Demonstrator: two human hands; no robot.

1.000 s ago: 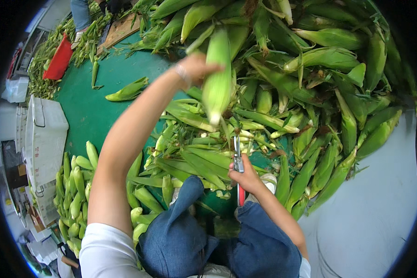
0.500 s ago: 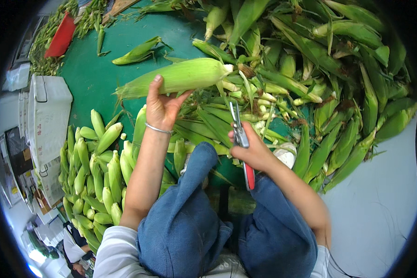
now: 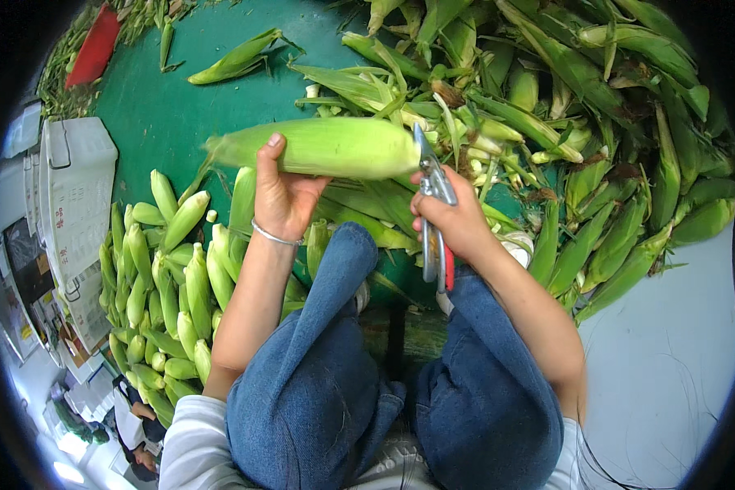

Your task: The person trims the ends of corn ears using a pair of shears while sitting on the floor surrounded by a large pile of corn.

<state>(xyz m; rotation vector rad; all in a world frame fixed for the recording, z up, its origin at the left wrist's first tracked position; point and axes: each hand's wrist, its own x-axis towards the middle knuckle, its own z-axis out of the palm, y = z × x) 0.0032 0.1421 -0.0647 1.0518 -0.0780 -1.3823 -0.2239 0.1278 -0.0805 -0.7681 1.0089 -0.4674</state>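
Observation:
My left hand (image 3: 284,192) grips a large pale-green ear of corn (image 3: 335,147) from below, thumb across its near side. The ear lies level, its silk end to the left and its stem end to the right. In my right hand (image 3: 453,211) is a pair of pruning shears (image 3: 435,188) with silver blades and a red grip. The blades meet the ear's stem end; whether they are closed through it I cannot tell. Below the ear, loose husk leaves (image 3: 363,220) cover the green surface.
Trimmed ears (image 3: 167,302) are heaped at my left. A big pile of unhusked corn (image 3: 621,139) fills the far right. One ear (image 3: 235,59) lies alone on the green surface (image 3: 163,114). White crates (image 3: 82,163) and a red scoop-like piece (image 3: 95,47) stand left. Another person (image 3: 139,425) is at lower left.
My right hand has raised the shears to the ear's stem end, and the white stub that stuck out there no longer shows. My left hand still holds the ear, now slightly lower and more level.

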